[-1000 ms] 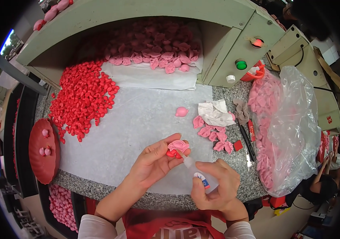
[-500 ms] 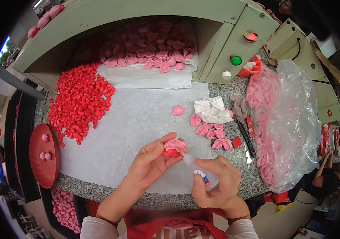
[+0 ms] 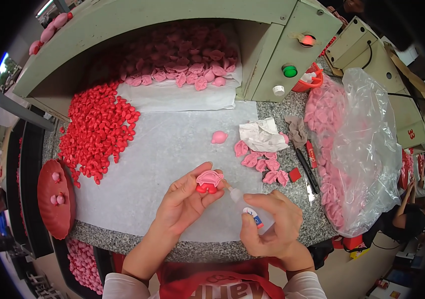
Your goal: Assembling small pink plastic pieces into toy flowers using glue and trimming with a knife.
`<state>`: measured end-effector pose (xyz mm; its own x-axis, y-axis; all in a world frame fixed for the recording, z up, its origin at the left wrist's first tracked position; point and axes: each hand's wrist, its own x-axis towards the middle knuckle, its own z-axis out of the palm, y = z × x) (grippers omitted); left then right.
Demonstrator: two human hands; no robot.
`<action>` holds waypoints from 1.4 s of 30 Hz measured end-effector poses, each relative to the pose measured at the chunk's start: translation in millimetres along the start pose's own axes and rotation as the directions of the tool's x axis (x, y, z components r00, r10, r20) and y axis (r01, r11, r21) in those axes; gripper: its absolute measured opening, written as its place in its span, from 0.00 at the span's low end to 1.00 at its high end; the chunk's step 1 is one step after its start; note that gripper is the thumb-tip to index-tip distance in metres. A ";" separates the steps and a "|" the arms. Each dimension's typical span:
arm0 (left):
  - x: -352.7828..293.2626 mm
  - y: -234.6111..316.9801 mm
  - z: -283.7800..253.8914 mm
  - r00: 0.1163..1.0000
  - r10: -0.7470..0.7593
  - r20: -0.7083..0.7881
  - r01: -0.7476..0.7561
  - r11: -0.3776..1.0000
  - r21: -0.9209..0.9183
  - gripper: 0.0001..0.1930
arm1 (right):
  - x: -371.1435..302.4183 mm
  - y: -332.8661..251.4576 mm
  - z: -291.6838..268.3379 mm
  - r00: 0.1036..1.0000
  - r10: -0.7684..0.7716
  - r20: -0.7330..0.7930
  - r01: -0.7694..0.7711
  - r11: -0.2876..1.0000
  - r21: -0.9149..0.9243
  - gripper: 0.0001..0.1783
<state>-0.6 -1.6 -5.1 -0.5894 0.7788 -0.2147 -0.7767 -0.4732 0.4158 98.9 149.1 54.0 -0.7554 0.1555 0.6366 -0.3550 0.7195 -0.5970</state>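
Head view shows two bare hands working over a grey speckled surface (image 3: 292, 214) that is partly covered by a white sheet (image 3: 172, 164). The left hand (image 3: 185, 202) has its grip closed on a small toy piece (image 3: 208, 181), pink on top and red below, pinched between the thumb and the fingers and held just above the sheet, near the front edge of the surface. The right hand (image 3: 269, 224) has its grip clenched around a small glue bottle (image 3: 244, 207) with a white body. The bottle is tilted to the left, and its thin tip is touching or almost touching the right side of the toy piece; I cannot tell which.

On the left of the sheet lies a big heap of red pieces (image 3: 100, 127). At the back, inside an open green machine housing (image 3: 172, 20), a heap of pink pieces (image 3: 182, 55) rests on white paper. One single pink piece (image 3: 219, 137) lies alone in the middle of the sheet. To the right of it there is a crumpled white tissue (image 3: 259, 135), and just beside it a small group of pink shells (image 3: 262, 162). A clear plastic bag (image 3: 357, 149) full of pink parts stands at the right side. A red oval tray (image 3: 55, 199) with some small pink balls sits at the left edge.
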 end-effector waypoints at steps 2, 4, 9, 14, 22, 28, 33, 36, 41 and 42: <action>0.0 0.3 -0.5 1.000 0.000 -0.007 0.000 1.000 0.003 0.22 | 0.3 -0.1 0.2 1.000 0.006 -0.002 -0.006 1.000 0.000 0.15; -0.2 0.6 -0.1 1.000 0.000 -0.013 0.000 1.000 0.006 0.22 | 0.6 -0.6 -0.2 1.000 0.010 -0.003 -0.010 1.000 0.000 0.15; 0.3 0.3 0.2 1.000 -0.003 -0.010 0.003 1.000 -0.006 0.22 | 0.1 0.7 -0.6 1.000 0.013 -0.007 -0.013 1.000 0.006 0.15; 0.2 1.4 -0.9 1.000 0.004 -0.022 -0.004 1.000 0.007 0.22 | 0.6 2.0 0.1 1.000 0.017 -0.016 -0.017 1.000 0.000 0.15; 0.7 1.5 -1.7 1.000 -0.002 -0.029 0.002 1.000 -0.013 0.21 | 1.1 0.5 -1.1 1.000 0.019 -0.025 -0.019 1.000 -0.007 0.15; -0.3 1.3 -3.2 1.000 0.011 -0.009 -0.011 0.997 -0.080 0.24 | 0.8 0.8 -1.3 0.999 0.032 -0.023 -0.032 0.999 -0.003 0.15; 0.1 0.9 -4.3 1.000 0.008 -0.003 -0.008 0.995 -0.096 0.25 | 1.0 2.1 0.2 0.999 0.021 -0.024 -0.021 1.000 0.005 0.15; 0.0 1.2 -4.2 1.000 0.007 -0.004 -0.007 0.996 -0.088 0.25 | 1.1 1.1 -0.4 1.000 0.025 -0.018 -0.025 1.000 -0.004 0.15; -0.5 1.8 -3.2 1.000 0.011 -0.007 -0.011 0.996 -0.091 0.25 | 1.0 -1.1 -0.5 1.000 0.004 -0.022 -0.005 1.000 -0.002 0.15; -0.5 1.9 -3.2 1.000 0.013 -0.012 -0.014 0.997 -0.081 0.25 | 0.8 -1.6 -0.6 1.000 0.006 -0.016 -0.006 1.000 0.001 0.15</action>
<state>-2.5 -4.2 -7.0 -0.6019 0.7677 -0.2199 -0.7840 -0.5156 0.3457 99.2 148.5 55.7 -0.7487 0.1706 0.6406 -0.3507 0.7181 -0.6011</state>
